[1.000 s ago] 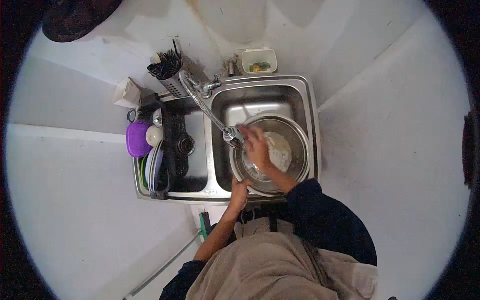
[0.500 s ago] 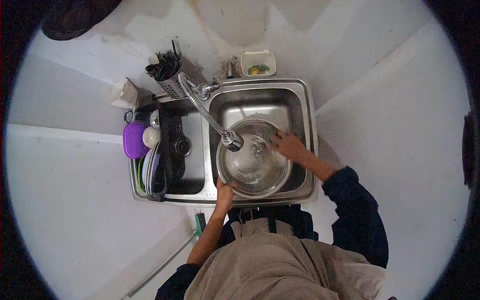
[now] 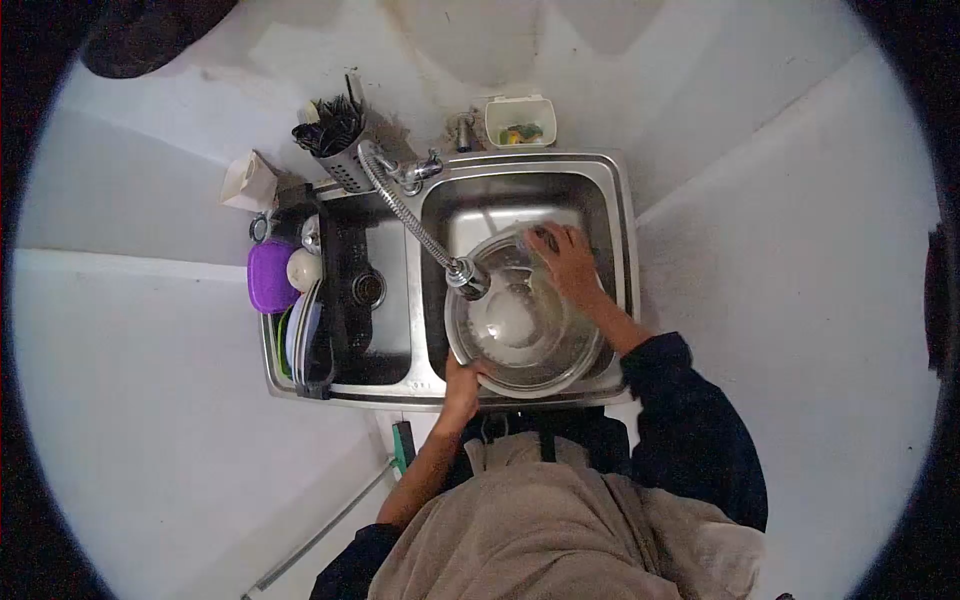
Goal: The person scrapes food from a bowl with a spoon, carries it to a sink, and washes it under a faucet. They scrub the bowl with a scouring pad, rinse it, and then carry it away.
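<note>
A large round metal bowl (image 3: 590, 350) stands in the right basin, wet inside, with the flexible faucet (image 3: 467, 278) reaching over its left side. My left hand (image 3: 462, 390) grips the bowl's lower left rim, thumb over the edge. At the upper right rim is my right hand (image 3: 567, 262), fingers curled round something dark that is too small to make out, possibly a scrubber. Its fingertips touch the bowl's inner wall near the rim.
A dish rack with a purple container (image 3: 272, 277), a round bowl (image 3: 304, 270) and plates (image 3: 300, 335) occupies the left basin. Behind stand a cutlery holder (image 3: 346, 168) and a small white tub (image 3: 521, 122). A green-headed tool (image 3: 403, 445) leans below the sink.
The bowl has shifted slightly right and looks tilted. My right hand has moved up and a little left along its rim. My left hand still holds the lower left edge.
</note>
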`<state>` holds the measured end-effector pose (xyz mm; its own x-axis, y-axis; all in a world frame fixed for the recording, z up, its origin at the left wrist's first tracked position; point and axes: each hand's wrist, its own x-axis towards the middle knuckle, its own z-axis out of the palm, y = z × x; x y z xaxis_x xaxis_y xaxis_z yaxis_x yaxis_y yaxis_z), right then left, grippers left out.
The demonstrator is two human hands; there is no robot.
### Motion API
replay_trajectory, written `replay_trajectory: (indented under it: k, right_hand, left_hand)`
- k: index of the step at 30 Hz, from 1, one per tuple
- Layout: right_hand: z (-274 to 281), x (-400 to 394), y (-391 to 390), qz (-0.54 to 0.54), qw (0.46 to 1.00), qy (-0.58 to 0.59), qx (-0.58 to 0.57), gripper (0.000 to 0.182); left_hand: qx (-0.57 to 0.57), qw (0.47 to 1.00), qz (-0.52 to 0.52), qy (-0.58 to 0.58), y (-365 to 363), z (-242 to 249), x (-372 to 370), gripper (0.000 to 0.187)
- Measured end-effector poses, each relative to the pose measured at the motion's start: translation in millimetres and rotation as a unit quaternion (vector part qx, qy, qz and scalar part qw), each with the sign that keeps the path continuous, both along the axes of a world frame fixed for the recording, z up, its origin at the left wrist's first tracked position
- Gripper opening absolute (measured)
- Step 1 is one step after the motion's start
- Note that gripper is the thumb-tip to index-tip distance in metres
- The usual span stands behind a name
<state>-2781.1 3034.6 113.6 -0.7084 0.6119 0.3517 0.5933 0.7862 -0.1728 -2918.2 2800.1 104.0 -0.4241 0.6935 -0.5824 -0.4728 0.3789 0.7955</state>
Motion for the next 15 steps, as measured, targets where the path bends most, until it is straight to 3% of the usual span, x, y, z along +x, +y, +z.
replay_trajectory:
  k: [2, 6, 8, 11, 13, 14, 15]
  right_hand:
    - [-11.2, -35.4, -5.4, -0.055, 0.976, 0.195, -0.077, 0.053]
    - [5.4, -67.3, -68.2, -0.028, 0.937, 0.288, -0.193, 0.042]
    - [-9.2, -64.3, -103.0, -0.026, 0.880, 0.343, -0.327, 0.040]
    - [-48.7, -33.0, -132.6, 0.049, 0.851, 0.268, -0.449, 0.036]
    - [-38.4, -5.5, -117.9, 0.172, 0.873, 0.064, -0.452, 0.035]
    - [-34.4, 9.8, -107.1, 0.231, 0.865, -0.039, -0.444, 0.035]
    - [-50.6, 27.2, -90.5, 0.255, 0.909, -0.116, -0.309, 0.037]
  left_hand:
    - [0.006, 1.000, -0.001, 0.019, 11.8, 10.7, 18.8, 0.045]
    - [0.012, 0.999, -0.001, 0.038, 21.4, 6.5, 27.4, 0.046]
    - [0.017, 1.000, 0.008, 0.022, 22.0, 2.4, 25.9, 0.046]
    - [0.036, 0.999, 0.004, 0.026, 23.5, 2.3, 8.2, 0.044]
    - [0.042, 0.995, 0.006, 0.088, 22.8, 4.6, -1.1, 0.042]
    - [0.045, 0.998, 0.017, 0.048, 16.5, -3.2, -8.5, 0.040]
    - [0.035, 0.998, 0.015, 0.055, 14.5, -2.8, -9.8, 0.041]
